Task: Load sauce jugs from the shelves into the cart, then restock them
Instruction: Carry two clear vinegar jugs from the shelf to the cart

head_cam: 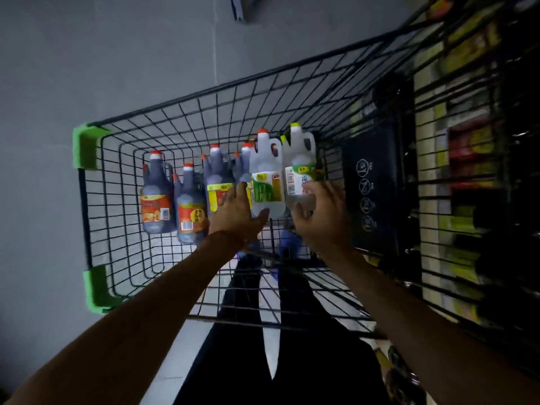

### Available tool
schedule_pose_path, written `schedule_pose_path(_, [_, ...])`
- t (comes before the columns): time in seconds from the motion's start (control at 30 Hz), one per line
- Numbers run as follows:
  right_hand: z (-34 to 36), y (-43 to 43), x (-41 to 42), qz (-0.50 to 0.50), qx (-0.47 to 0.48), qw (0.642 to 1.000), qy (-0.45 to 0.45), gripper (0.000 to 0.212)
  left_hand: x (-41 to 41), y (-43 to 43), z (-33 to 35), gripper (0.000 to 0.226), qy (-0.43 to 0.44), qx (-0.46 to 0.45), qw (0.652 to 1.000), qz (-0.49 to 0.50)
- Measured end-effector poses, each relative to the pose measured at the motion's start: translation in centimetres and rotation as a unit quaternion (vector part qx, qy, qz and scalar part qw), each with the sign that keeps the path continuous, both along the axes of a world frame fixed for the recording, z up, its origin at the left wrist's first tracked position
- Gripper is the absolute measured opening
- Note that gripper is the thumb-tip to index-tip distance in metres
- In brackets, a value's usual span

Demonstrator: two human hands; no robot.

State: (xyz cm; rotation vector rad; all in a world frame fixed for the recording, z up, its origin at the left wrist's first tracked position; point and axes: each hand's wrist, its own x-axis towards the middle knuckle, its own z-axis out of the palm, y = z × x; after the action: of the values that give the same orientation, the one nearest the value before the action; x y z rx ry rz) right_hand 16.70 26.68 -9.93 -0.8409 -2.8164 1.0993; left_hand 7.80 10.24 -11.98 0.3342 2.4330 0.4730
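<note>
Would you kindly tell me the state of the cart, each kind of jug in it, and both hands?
Cart: partly loaded with jugs.
Dark jugs: capped, full, in the cart.
Red-capped clear jug: capped, in the cart, left thumb against it.
Green-capped clear jug: capped, gripped by the right hand.
Left hand: open, fingers straight, touching jugs.
Right hand: fingers curled round the green-capped clear jug.

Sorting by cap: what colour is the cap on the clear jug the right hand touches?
Yellow-green cap, best in the head view.
</note>
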Motion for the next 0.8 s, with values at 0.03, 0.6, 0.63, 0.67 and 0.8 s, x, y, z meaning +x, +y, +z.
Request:
schedule_pose_path(0.03, [-0.6,0.0,-0.2,-0.010,-0.007,1.000,-0.012,0.040,-0.1,0.4,-1.1,0.065,-0.018,0.012,1.000,0.023])
schedule_pose_path(0.6, [-10.4,1.4,-2.3,-0.111,-0.074,0.981,-0.143,0.098,-2.0,3.7,-9.7,0.092,-0.023,0.036,0.979,0.200])
schedule_pose_path(0.63, [-10.5,1.3,-2.7,-0.119,-0.076,0.979,-0.145,0.099,-2.3,3.4,-9.5,0.090,-0.022,0.029,0.980,0.196])
schedule_pose_path(0.67, [-10.7,1.2,-3.0,-0.125,-0.079,0.978,-0.145,0.100,-2.4,2.9,-9.3,0.089,-0.019,0.022,0.982,0.188])
schedule_pose_path(0.8, [-11.7,1.0,-4.3,-0.143,-0.083,0.974,-0.156,0.109,-3.1,1.2,-8.5,0.088,0.004,-0.003,0.986,0.169])
